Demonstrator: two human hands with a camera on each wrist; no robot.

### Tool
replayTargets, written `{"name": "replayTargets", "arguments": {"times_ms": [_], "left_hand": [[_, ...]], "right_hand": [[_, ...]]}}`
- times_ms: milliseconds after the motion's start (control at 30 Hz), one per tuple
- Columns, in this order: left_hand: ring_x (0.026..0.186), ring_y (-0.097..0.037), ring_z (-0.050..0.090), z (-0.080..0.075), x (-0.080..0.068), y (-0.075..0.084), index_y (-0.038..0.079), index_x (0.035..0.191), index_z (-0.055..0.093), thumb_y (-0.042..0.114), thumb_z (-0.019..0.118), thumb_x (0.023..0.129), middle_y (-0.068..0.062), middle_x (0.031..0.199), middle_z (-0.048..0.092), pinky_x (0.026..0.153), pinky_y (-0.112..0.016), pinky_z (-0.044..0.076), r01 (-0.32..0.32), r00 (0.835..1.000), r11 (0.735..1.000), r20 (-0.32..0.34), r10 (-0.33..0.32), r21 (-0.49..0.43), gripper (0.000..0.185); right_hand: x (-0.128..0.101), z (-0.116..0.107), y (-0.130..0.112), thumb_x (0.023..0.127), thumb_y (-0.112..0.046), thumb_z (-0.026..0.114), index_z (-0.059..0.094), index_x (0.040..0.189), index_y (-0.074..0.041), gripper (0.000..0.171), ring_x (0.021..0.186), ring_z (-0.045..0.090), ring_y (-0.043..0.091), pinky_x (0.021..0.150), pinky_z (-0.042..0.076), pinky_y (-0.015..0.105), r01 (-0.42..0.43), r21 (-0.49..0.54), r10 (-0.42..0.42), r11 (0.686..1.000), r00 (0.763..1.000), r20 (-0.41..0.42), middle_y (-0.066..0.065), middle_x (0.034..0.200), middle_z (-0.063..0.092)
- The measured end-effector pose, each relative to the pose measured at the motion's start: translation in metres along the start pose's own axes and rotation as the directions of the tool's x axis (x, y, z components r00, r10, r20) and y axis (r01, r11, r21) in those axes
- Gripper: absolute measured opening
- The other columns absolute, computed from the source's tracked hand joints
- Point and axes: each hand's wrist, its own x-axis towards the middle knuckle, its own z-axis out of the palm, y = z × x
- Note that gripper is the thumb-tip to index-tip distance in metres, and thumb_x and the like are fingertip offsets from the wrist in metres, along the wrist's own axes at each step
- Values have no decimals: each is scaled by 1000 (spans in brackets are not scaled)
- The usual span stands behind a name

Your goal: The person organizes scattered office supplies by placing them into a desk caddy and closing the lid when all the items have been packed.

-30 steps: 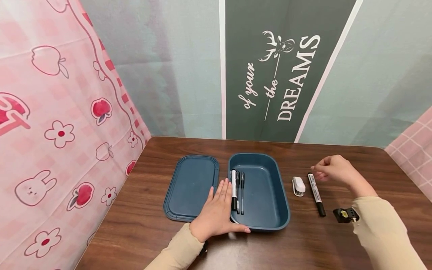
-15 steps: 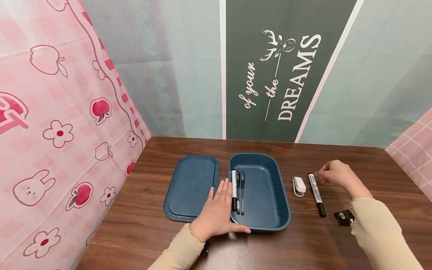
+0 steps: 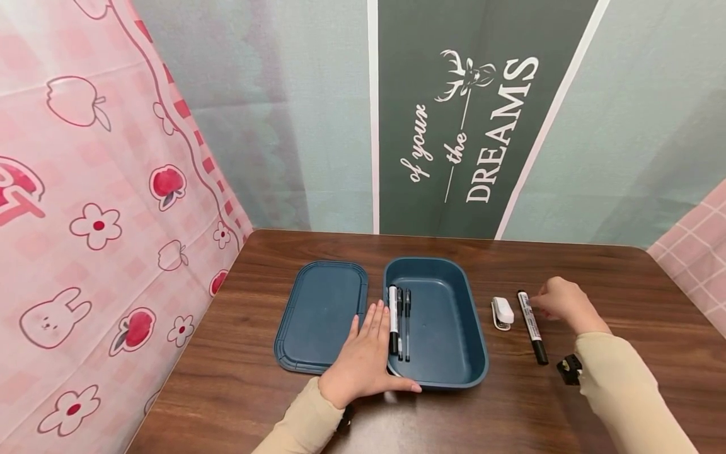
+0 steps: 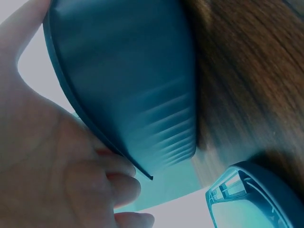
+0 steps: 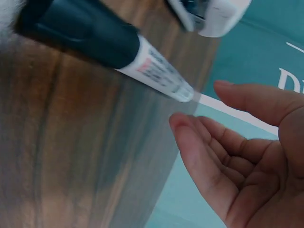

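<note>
My left hand (image 3: 365, 354) lies flat with straight fingers across the near left rim of an open dark blue box (image 3: 448, 328) and the edge of its lid (image 3: 320, 312). The left wrist view shows my palm (image 4: 47, 166) against the box wall (image 4: 128, 80). A black-and-white marker (image 3: 392, 318) and two thin pens (image 3: 403, 323) lie along the box's left side. My right hand (image 3: 558, 301) hovers beside a black marker (image 3: 532, 326) on the table. In the right wrist view its fingers (image 5: 228, 156) are spread and relaxed, with a fingertip close to the marker (image 5: 118, 52); they hold nothing.
A small white stapler (image 3: 501, 313) lies between the box and the marker, also seen as the stapler (image 5: 213, 14) in the right wrist view. The brown wooden table (image 3: 255, 384) is walled by patterned cloth on the left and a grey-green backdrop behind.
My right hand has come down and a little nearer, closing on the upper part of the black marker. The left hand, box, lid and pens have not moved.
</note>
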Motion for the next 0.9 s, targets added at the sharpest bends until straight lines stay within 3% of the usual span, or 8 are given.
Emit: {"name": "replayTargets", "arguments": {"times_ms": [267,900], "left_hand": [[143,-30,7,2,0,0,-2,150,12,81,56,67,-18,156,6,111,-52,17,1,1000,1000,4,-1,-14,126],[144,-28,4,1,-1,-2,0,151,9,81,56,67,-16,157,2,112,-51,14,20,1000,999,10,-20,-32,126]], "right_hand": [[4,13,1,80,-20,69,45,52,-12,38,46,49,13,46,37,30,-36,12,36,999,999,-21,-1,48,48],[15,22,-5,75,-14,70,41,51,-15,38,43,43,10,44,36,27,-21,-6,21,1000,999,-27,-6,47,39]]}}
